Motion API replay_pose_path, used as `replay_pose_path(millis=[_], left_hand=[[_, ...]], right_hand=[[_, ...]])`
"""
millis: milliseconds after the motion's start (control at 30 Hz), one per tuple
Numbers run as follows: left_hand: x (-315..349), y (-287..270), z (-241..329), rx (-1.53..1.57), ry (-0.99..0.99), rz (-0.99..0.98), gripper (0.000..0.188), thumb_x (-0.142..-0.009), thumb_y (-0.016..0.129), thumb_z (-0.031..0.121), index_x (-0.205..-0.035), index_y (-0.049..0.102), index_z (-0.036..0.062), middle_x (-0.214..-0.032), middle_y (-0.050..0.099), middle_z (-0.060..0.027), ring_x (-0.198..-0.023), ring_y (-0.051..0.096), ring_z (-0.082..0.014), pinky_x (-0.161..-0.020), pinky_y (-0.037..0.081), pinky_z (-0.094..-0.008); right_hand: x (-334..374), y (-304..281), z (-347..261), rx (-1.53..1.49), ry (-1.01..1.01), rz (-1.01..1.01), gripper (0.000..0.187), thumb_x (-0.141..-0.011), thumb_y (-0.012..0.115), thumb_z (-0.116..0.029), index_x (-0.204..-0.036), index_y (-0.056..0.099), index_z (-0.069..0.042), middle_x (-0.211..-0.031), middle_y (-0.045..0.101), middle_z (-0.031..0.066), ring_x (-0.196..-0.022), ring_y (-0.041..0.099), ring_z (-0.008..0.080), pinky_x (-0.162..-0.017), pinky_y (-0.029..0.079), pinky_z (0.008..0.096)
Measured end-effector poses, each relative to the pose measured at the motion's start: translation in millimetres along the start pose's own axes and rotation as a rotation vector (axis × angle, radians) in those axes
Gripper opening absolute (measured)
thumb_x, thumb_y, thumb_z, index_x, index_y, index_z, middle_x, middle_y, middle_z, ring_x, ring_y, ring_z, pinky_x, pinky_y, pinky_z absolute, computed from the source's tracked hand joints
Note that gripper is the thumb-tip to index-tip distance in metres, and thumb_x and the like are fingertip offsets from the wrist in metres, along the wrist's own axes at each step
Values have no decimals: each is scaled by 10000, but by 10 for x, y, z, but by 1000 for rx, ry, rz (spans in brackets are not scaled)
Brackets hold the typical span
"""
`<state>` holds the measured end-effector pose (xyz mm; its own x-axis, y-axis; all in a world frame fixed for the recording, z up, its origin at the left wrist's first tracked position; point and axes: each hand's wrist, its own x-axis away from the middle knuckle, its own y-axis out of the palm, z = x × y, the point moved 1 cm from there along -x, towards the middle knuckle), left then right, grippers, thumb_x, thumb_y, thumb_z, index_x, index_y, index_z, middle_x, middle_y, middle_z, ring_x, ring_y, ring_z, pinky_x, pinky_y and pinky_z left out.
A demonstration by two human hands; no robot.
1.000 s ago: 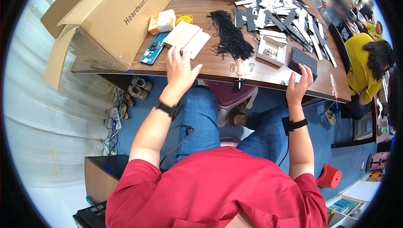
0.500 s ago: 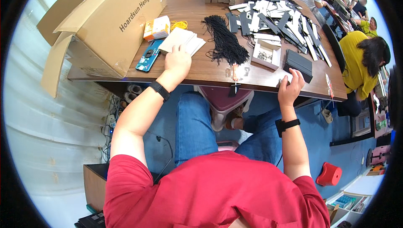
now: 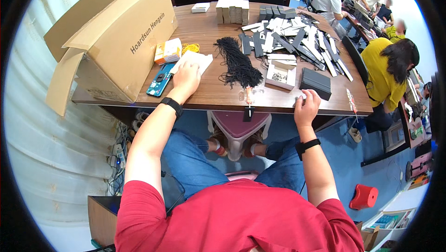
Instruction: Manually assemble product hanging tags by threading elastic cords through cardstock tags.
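Observation:
My left hand [image 3: 186, 79] is at the stack of white cards [image 3: 203, 60], its fingers bent down and closed on the near end. A blue phone [image 3: 159, 81] lies just left of that hand, with an orange-and-white packet [image 3: 168, 51] and a yellow cord bundle [image 3: 190, 48] behind. My right hand [image 3: 307, 107] is at the table's front edge with fingers curled toward the thumb. Something small and dark shows at its fingertips, too small to name. Beside it sits a dark grey box [image 3: 315, 84]. An open white box [image 3: 281, 74] with small bits inside stands farther left.
A large open cardboard box [image 3: 132, 43] stands at the left. Black cords [image 3: 237, 61] lie mid-table. Behind are a heap of black and white strips [image 3: 297, 38] and stacked pale cards [image 3: 232, 11]. A purple stool [image 3: 239, 124] is under the table. A person in yellow [image 3: 383, 66] sits at right.
The view has tilted up, so the table sits lower and farther left. The white cards under my left hand look less fanned out. My right hand's fingers are more curled.

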<state>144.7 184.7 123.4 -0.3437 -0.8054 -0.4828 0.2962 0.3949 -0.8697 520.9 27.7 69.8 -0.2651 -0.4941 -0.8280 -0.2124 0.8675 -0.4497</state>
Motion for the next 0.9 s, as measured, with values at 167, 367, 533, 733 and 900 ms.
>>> replay_pose_path(millis=[167, 367, 533, 733, 900], left_hand=[[-10, 33, 41, -75, 16, 23, 153, -784, 625, 146, -922, 607, 84, -970, 562, -125, -950, 556, -327, -768, 501, -435], [-176, 97, 30, 81, -215, -36, 138, -819, 503, 95, -839, 627, 37, -968, 634, -203, -928, 608, -373, -771, 481, -462], [-205, 48, -71, 142, -337, -38, 116, -804, 549, 85, -863, 632, 29, -900, 645, -203, -887, 615, -367, -757, 477, -442], [-44, -27, -161, 355, -319, 145, 107, -802, 596, 83, -888, 609, 22, -870, 649, -191, -862, 627, -335, -745, 484, -406], [518, -254, 121, 990, -512, 173, 82, -850, 554, -14, -916, 593, 13, -817, 613, -38, -727, 578, -130, -632, 468, -255]], right_hand=[[36, -7, 12, 53, -7, -45, 245, -744, 598, -88, -987, 599, -58, -1056, 552, 118, -1001, 500, 321, -887, 388, 424], [38, 0, 6, 73, -55, -46, 237, -747, 581, -100, -981, 603, -69, -1058, 552, 109, -1011, 498, 311, -888, 386, 424], [63, 10, 39, 79, -42, -53, 230, -744, 585, -104, -972, 607, -82, -1056, 556, 102, -1016, 499, 305, -878, 390, 422], [9, -47, -4, 55, -28, -64, 259, -733, 616, -116, -989, 608, -79, -1059, 555, 113, -1024, 494, 314, -900, 388, 417], [-41, -319, -420, -255, 61, 30, 205, -782, 579, -49, -985, 602, -33, -1034, 567, 142, -1023, 505, 306, -916, 369, 386]])
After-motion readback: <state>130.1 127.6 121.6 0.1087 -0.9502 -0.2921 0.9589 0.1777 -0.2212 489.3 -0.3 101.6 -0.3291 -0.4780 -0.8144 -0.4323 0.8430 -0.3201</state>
